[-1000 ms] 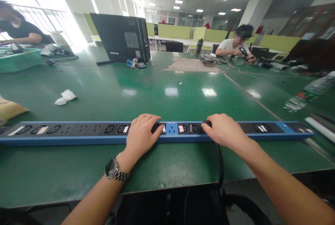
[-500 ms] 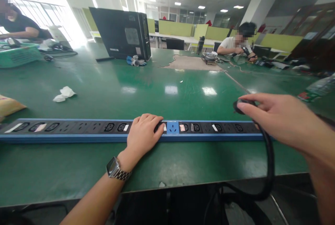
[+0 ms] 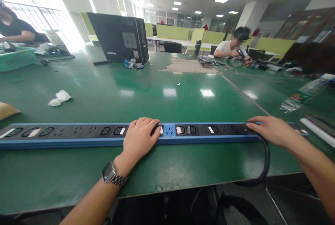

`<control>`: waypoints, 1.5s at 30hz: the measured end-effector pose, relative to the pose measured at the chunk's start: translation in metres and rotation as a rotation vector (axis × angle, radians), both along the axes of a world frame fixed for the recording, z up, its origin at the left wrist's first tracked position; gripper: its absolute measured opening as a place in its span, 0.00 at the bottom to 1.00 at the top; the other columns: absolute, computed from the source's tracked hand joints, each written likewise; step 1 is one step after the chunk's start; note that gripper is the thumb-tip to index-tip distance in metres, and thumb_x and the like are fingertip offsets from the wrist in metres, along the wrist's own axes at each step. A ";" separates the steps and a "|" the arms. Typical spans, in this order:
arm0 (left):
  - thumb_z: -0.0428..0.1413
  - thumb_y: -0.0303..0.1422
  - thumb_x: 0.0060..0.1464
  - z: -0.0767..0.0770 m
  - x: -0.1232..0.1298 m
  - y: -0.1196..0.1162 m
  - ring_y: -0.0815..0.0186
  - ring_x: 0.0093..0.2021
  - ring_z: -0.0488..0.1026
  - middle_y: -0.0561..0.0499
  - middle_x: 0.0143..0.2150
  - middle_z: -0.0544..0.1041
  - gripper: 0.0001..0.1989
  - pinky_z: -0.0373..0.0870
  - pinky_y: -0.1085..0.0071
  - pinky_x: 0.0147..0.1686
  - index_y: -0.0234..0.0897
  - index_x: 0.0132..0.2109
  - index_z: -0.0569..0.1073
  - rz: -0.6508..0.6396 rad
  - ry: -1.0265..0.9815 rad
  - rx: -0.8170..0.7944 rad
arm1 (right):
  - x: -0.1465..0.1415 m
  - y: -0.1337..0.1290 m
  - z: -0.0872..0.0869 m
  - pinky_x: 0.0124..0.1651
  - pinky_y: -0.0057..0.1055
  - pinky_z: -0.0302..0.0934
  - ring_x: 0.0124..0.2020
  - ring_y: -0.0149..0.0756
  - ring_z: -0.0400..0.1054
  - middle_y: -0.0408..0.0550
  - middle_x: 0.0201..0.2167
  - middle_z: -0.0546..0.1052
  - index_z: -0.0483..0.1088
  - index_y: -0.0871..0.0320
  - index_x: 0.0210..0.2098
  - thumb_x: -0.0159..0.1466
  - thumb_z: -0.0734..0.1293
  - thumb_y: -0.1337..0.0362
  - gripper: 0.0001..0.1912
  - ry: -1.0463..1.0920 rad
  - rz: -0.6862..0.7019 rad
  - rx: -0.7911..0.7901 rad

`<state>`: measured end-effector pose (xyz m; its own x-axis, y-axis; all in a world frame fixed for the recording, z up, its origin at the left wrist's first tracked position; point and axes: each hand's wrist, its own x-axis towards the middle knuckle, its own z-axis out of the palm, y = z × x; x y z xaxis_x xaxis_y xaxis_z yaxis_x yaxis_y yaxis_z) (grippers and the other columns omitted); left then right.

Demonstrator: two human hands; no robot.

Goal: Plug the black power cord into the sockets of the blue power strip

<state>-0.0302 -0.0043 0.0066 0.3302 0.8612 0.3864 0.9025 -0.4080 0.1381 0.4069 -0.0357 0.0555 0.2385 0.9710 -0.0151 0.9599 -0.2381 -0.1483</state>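
Observation:
A long blue power strip [image 3: 170, 141] with black socket faces and one blue socket lies across the green table in front of me. My left hand [image 3: 141, 137], a watch on its wrist, grips the strip just left of the blue socket, fingers over the far edge. Farther right, my right hand [image 3: 272, 130] pinches a black plug [image 3: 247, 127] down at the strip's top face. Its thick black cable [image 3: 266, 160] loops below my hand and over the table's front edge. My fingers cover most of the plug, so I cannot tell whether it sits in a socket.
A black computer case [image 3: 117, 40] stands behind, with gloves [image 3: 133, 64] beside it. Crumpled tissue [image 3: 60, 97] lies at left, a plastic bottle [image 3: 300, 94] at right. A green basket [image 3: 17, 59] is far left. Two people sit at the table's far sides.
My right hand has brought the plug down from above and beyond the strip onto its right part. My left hand keeps its grip on the strip. The view has shifted slightly.

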 end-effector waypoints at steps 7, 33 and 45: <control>0.48 0.38 0.63 0.000 -0.001 -0.001 0.54 0.50 0.73 0.47 0.47 0.80 0.15 0.65 0.55 0.49 0.39 0.49 0.76 0.002 0.010 0.006 | -0.001 0.005 -0.005 0.40 0.35 0.63 0.37 0.44 0.75 0.52 0.37 0.82 0.79 0.58 0.38 0.60 0.64 0.53 0.18 0.010 0.095 0.024; 0.57 0.33 0.59 0.004 -0.045 -0.034 0.58 0.50 0.73 0.46 0.51 0.74 0.15 0.71 0.59 0.52 0.42 0.53 0.72 -0.032 -0.536 0.436 | -0.161 -0.017 -0.012 0.40 0.35 0.68 0.34 0.38 0.75 0.46 0.31 0.80 0.73 0.56 0.48 0.63 0.65 0.52 0.19 0.564 0.273 0.440; 0.54 0.43 0.60 -0.005 -0.088 -0.020 0.55 0.49 0.75 0.45 0.48 0.79 0.17 0.69 0.55 0.53 0.41 0.52 0.74 -0.058 -0.340 0.055 | -0.130 0.001 -0.090 0.55 0.40 0.60 0.48 0.42 0.74 0.51 0.44 0.81 0.75 0.58 0.41 0.65 0.61 0.60 0.13 -0.014 0.269 0.806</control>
